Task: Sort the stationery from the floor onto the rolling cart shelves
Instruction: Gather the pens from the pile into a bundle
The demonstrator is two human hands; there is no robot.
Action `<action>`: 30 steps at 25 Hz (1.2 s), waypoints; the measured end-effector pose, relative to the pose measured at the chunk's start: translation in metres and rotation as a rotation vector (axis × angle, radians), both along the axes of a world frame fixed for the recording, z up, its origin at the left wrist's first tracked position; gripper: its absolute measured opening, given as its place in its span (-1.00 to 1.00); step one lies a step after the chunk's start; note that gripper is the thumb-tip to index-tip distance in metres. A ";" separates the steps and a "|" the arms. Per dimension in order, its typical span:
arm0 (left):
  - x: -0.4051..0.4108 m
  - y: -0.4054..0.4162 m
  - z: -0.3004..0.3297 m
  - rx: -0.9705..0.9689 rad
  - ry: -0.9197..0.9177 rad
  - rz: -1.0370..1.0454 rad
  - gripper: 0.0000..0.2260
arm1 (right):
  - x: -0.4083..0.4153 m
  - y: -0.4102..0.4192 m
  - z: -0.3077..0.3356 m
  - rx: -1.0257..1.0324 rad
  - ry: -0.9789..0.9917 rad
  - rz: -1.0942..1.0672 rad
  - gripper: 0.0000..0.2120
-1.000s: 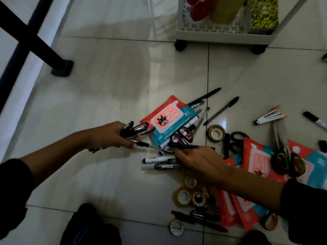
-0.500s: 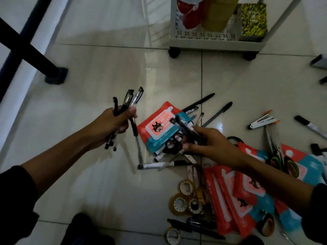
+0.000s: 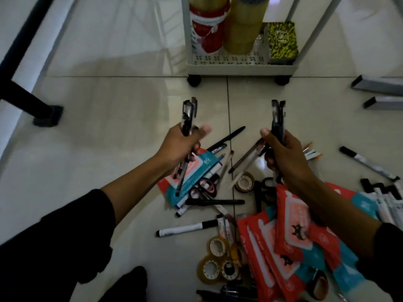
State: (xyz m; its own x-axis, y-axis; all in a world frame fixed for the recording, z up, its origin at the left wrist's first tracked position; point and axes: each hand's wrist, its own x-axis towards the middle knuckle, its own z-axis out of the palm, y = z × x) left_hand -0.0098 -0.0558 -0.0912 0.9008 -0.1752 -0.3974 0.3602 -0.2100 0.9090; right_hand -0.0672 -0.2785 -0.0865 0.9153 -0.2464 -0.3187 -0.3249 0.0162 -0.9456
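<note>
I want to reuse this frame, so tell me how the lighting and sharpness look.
Head view: dim overall, with soft glare on the floor tiles; the wide lens bends the edges; the left hand and right hand look fairly sharp, while the wipe packs under the right arm are smeared.

Pens, two bunches: one upright in the left hand, one upright in the right hand. Loose pens, markers, scissors, tape rolls and red-and-teal packets lie heaped on the floor below both hands. Cart, white, wheeled, stands beyond the hands.
</note>
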 end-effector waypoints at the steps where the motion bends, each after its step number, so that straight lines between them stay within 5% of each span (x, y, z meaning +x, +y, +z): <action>1: 0.001 -0.006 -0.003 0.090 -0.063 -0.073 -0.73 | 0.002 -0.007 -0.001 0.019 0.021 -0.041 -0.75; 8: 0.010 -0.025 -0.021 0.671 -0.544 -0.947 -0.83 | 0.005 -0.035 -0.024 0.341 0.317 -0.177 -0.67; 12: 0.009 -0.037 -0.021 0.869 -0.738 -1.305 -0.74 | 0.004 -0.039 -0.027 0.271 0.331 -0.153 -0.68; 23: 0.009 -0.049 -0.019 1.062 -0.821 -1.502 -0.70 | 0.000 -0.036 -0.032 0.045 0.302 -0.076 -0.83; 30: 0.009 -0.047 -0.021 1.011 -0.894 -1.591 -0.67 | 0.006 -0.028 -0.021 0.095 0.285 -0.104 -0.88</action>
